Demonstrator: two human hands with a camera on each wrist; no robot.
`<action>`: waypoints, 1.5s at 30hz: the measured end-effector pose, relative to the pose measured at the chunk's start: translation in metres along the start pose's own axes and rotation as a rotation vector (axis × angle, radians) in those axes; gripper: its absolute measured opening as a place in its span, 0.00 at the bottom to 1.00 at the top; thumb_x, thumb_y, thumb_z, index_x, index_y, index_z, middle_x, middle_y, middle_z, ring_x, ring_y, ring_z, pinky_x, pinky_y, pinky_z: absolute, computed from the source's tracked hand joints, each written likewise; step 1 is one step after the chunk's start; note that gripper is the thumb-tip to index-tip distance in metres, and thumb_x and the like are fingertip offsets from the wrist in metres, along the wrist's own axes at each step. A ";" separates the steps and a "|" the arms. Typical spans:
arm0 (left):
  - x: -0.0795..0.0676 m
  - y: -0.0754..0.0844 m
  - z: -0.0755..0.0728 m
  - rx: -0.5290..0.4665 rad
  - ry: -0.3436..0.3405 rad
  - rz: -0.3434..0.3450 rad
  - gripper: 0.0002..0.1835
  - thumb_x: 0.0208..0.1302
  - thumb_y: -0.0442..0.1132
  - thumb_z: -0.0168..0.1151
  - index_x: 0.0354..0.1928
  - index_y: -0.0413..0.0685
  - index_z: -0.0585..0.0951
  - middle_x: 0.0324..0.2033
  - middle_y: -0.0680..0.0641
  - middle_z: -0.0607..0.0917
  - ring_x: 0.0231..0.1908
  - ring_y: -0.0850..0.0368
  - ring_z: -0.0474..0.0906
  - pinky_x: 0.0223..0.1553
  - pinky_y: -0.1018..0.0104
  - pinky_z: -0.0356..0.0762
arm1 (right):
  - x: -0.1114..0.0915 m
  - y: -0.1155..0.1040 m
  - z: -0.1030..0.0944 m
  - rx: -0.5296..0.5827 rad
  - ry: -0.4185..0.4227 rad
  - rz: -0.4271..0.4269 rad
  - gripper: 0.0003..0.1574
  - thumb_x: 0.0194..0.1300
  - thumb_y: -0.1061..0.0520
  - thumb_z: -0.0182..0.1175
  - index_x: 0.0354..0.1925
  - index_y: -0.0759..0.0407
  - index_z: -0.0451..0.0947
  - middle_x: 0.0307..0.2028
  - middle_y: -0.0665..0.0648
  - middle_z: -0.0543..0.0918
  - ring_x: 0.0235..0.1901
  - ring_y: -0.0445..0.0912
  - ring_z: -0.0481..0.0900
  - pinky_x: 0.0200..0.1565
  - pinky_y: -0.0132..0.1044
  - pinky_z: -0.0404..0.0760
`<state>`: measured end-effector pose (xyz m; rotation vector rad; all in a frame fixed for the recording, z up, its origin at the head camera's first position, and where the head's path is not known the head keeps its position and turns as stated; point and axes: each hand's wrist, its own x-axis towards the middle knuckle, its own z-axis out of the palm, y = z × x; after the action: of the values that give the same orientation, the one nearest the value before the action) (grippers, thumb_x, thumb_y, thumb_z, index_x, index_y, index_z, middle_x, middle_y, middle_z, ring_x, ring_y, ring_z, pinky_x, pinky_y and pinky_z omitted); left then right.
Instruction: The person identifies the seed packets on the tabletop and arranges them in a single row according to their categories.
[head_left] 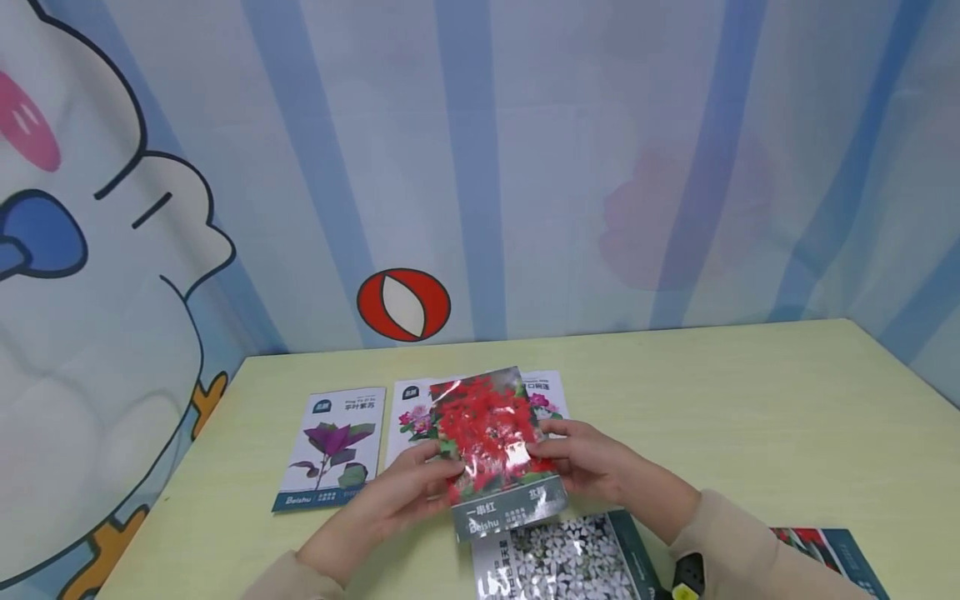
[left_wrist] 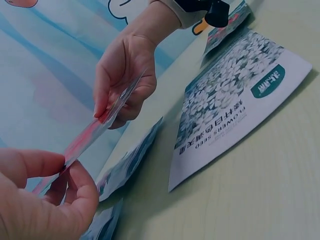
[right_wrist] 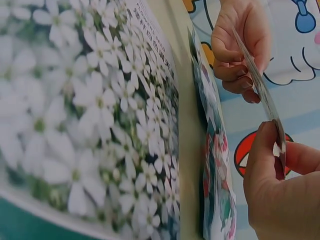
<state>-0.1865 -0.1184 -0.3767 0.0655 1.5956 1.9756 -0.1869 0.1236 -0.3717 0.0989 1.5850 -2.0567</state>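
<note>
On the yellow table point(head_left: 712, 400) there are flat packets with flower pictures. The purple packet point(head_left: 327, 450) lies on the left, and the left hand point(head_left: 401, 492) covers a bit of its low corner in the head view. Next to it, more paper with pink flowers point(head_left: 408, 417) peeks out on both sides of the red packet point(head_left: 495, 450). The red packet hides the middle, so I cannot tell if that is one packet or two. The white packet point(head_left: 577, 558) is at the near side of the table, and the red packet's bottom edge hides a bit of it. Far to the right, a packet with a blue band point(head_left: 832, 550) is partly behind the right sleeve point(head_left: 750, 554). A black thing point(head_left: 688, 575) is on the right wrist. Behind the table, the wall point(head_left: 540, 167) has blue stripes and a picture of a red ball point(head_left: 403, 304).

The white packet has the words "FLOWERS SEED" on it. I cannot see what is inside any packet.

The red packet is up in the air, tipped, over the middle of the table. The left hand pinches its left edge and the right hand point(head_left: 588, 458) pinches its right edge. Both thumbs are on the front, with fingers behind. The arms come in from the two near sides.
</note>
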 end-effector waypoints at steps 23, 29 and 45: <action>0.042 0.003 0.040 -0.021 0.026 0.019 0.19 0.67 0.29 0.52 0.58 0.34 0.66 0.38 0.47 0.82 0.34 0.62 0.79 0.32 0.76 0.75 | -0.010 -0.010 -0.060 -0.065 0.090 -0.064 0.11 0.68 0.59 0.53 0.48 0.60 0.67 0.38 0.56 0.80 0.37 0.46 0.79 0.37 0.36 0.82; 0.055 0.002 0.050 0.004 0.046 0.013 0.20 0.66 0.29 0.52 0.59 0.34 0.66 0.37 0.45 0.80 0.31 0.62 0.77 0.32 0.76 0.76 | -0.013 -0.012 -0.074 -0.098 0.094 -0.069 0.19 0.68 0.59 0.53 0.54 0.64 0.65 0.40 0.56 0.81 0.39 0.46 0.80 0.41 0.39 0.82; 0.077 0.000 0.077 0.038 0.108 0.018 0.22 0.64 0.26 0.54 0.60 0.32 0.65 0.33 0.45 0.75 0.29 0.60 0.73 0.33 0.74 0.78 | -0.021 -0.016 -0.106 -0.180 0.199 -0.045 0.37 0.68 0.58 0.52 0.67 0.70 0.49 0.38 0.54 0.81 0.34 0.43 0.80 0.26 0.27 0.76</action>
<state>-0.2197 -0.0149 -0.3802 -0.0122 1.7063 1.9926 -0.2036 0.2306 -0.3828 0.2093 1.9014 -1.9780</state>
